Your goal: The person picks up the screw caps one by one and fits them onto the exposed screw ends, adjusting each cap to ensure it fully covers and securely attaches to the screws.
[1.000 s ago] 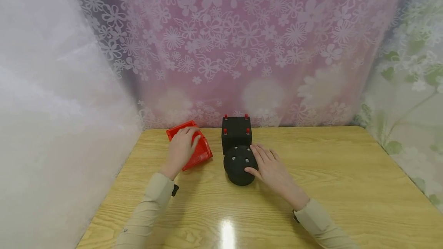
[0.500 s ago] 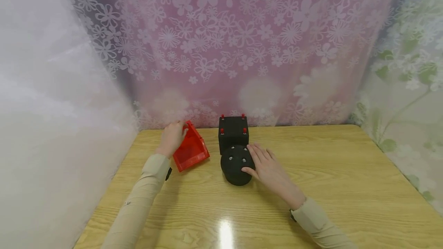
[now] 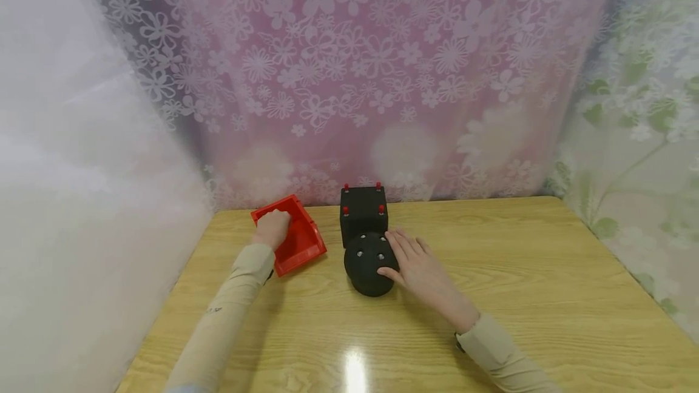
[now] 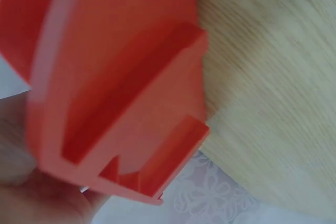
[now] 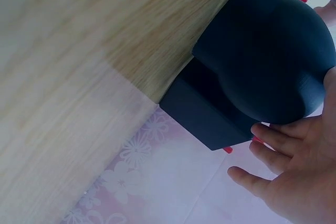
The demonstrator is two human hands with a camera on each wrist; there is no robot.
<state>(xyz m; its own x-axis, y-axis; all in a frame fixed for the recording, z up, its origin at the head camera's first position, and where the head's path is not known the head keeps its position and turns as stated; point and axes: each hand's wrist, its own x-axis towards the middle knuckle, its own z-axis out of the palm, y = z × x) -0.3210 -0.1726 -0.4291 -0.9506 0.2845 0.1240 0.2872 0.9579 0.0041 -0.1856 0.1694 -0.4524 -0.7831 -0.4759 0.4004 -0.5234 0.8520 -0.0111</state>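
My left hand (image 3: 272, 229) reaches down over a red plastic bin (image 3: 300, 253), which lies at an angle near the table's back edge. In the left wrist view the bin's ribbed red wall (image 4: 131, 77) covers most of the hand, and the fingers are hidden. My right hand (image 3: 423, 272) rests its straight fingers and thumb against the right side of a rounded black object (image 3: 371, 278) with several metal studs on top. Directly behind that stands a black box (image 3: 363, 202) with red-tipped pegs at its top corners. The right wrist view shows the fingers (image 5: 275, 140) extended beside the rounded object.
The wooden table (image 3: 519, 272) reaches back to a pink floral curtain (image 3: 382, 77). A pale sheet (image 3: 93, 168) hangs on the left, and a leaf-patterned one (image 3: 639, 138) on the right.
My left hand has moved from over the bin's middle to its left part, and its fingers have dropped from view. The right hand keeps its place on the black object.
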